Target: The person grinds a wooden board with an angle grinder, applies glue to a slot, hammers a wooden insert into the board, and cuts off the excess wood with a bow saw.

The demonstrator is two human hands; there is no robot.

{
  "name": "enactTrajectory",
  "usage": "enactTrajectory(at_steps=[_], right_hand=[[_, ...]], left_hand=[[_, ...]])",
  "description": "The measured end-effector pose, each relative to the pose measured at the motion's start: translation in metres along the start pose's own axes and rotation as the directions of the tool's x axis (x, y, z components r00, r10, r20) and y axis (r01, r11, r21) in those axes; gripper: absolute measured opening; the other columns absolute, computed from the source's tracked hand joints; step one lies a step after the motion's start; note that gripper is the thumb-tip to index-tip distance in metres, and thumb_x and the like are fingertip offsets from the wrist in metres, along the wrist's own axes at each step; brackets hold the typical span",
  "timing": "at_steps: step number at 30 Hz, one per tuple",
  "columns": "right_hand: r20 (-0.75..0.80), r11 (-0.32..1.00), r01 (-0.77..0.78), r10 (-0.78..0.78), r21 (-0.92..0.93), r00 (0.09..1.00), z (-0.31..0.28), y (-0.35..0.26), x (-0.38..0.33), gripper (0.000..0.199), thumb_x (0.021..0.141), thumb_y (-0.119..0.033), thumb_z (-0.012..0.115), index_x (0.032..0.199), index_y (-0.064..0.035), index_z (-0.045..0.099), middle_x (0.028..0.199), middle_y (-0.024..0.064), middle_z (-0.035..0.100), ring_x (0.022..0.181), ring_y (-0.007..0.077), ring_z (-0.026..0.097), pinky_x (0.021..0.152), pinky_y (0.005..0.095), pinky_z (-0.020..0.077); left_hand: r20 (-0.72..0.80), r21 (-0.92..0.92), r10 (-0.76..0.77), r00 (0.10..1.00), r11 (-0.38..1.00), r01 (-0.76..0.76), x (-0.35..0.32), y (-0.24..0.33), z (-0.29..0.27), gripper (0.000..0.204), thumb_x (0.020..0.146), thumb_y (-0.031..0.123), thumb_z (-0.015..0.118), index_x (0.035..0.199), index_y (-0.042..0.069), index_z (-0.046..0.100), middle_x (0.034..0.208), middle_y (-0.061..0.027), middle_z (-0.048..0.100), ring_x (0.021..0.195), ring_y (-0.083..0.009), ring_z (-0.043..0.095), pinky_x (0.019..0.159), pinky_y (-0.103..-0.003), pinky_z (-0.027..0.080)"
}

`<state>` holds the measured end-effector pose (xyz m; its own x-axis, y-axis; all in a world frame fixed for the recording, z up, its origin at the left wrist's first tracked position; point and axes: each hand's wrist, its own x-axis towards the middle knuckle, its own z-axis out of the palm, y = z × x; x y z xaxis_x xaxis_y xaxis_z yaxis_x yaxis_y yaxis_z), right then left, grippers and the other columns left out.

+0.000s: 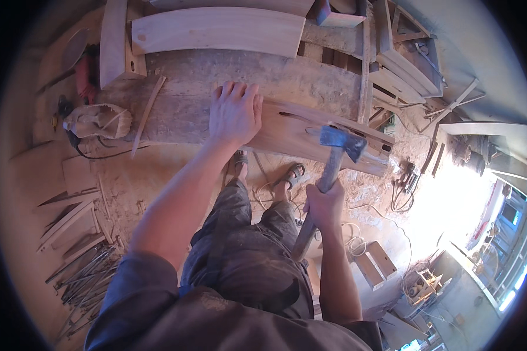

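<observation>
From the head camera we are seeing the left hand [235, 113] lying flat, fingers spread, pressing on the near end of a slotted wooden board [310, 136] that is resting across a dusty workbench [187, 93]. The right hand [325, 205] is wrapping its fingers tightly around the wooden handle of a hammer [334, 153], whose steel head is hovering over the board near its long slot. We are also noticing a curved plank [216, 29] lying further back on the bench and a carved wooden piece [96, 121] sitting off to the left.

A pale slotted wooden plank [310, 133] lies flat (slightly skewed) under a grey-headed, wooden-handled hammer [329, 169]
</observation>
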<state>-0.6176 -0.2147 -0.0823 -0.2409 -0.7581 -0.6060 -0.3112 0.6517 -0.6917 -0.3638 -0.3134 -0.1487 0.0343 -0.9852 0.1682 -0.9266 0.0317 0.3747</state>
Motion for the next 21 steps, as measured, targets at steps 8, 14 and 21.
enactTrajectory(at_steps=[8, 14, 21], right_hand=[[0.118, 0.997, -0.028, 0.02, 0.071, 0.993, 0.003, -0.01, -0.001, 0.013, 0.087, -0.001, 0.067, 0.094, -0.0002, 0.056, 0.062, 0.0057, 0.056, 0.044, 0.0162, 0.055, 0.041, 0.0299, 0.0432], [-0.083, 0.959, 0.013, 0.011, 0.284, 0.997, -0.079, -0.016, 0.014, 0.015, 0.089, -0.006, 0.064, 0.101, 0.0029, 0.06, 0.06, 0.0044, 0.054, 0.043, 0.0137, 0.052, 0.04, 0.0286, 0.043], [-0.609, 0.853, 0.493, -0.487, -0.174, 0.627, -0.104, 0.033, 0.018, 0.022, 0.091, -0.008, 0.058, 0.069, -0.0076, 0.056, 0.068, 0.0031, 0.058, 0.064, 0.0147, 0.056, 0.06, 0.0268, 0.0466]], left_hand=[[-0.036, 0.005, 0.011, 0.999, 1.0, -0.011, -0.003, -0.005, 0.007, 0.02, 0.097, 0.021, 0.06, 0.111, 0.009, 0.067, 0.104, -0.0103, 0.068, 0.108, -0.0322, 0.059, 0.097, -0.048, 0.044], [-0.024, -0.007, 0.013, 1.0, 1.0, -0.013, -0.003, -0.011, 0.001, 0.022, 0.098, 0.022, 0.059, 0.113, 0.008, 0.068, 0.105, -0.0103, 0.068, 0.109, -0.033, 0.059, 0.098, -0.049, 0.044], [0.018, 0.003, -0.008, 1.0, 1.0, 0.008, 0.004, 0.008, 0.002, 0.022, 0.099, 0.022, 0.058, 0.113, 0.008, 0.068, 0.11, -0.0103, 0.067, 0.11, -0.0333, 0.06, 0.099, -0.049, 0.044]])
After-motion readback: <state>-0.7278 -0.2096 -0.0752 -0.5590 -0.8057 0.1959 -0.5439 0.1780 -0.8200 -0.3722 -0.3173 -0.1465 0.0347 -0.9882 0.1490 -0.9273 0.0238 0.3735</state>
